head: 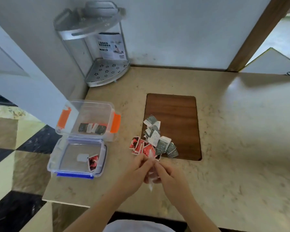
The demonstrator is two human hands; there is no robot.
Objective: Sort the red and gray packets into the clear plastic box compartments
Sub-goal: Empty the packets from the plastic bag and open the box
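Two clear plastic containers sit at the left edge of the beige stone counter [224, 148]. Far one, a clear plastic box with orange clips [89, 121], holds a few gray packets [92, 128] in a row along its near side. Near one, a clear lid-like tray with a blue clip [77, 158], touches the box and holds one red packet [93, 162] beside a white tab.

Loose pile sits mid-counter: gray and white packets [157, 138] overlap the near-left corner of a dark wooden inset board [174, 114]; red packets [141, 147] lie just left of them, off the board. Both hands meet just in front of the pile. Left hand [137, 171] and right hand [167, 174] pinch one thin pale packet [151, 180] between the fingertips; it's blurred and its colour can't be told.

Silver corner shelf rack [105, 71] with a printed card stands in the far-left corner, well apart. Counter's left edge drops right beside the containers; right half of the counter is open room.
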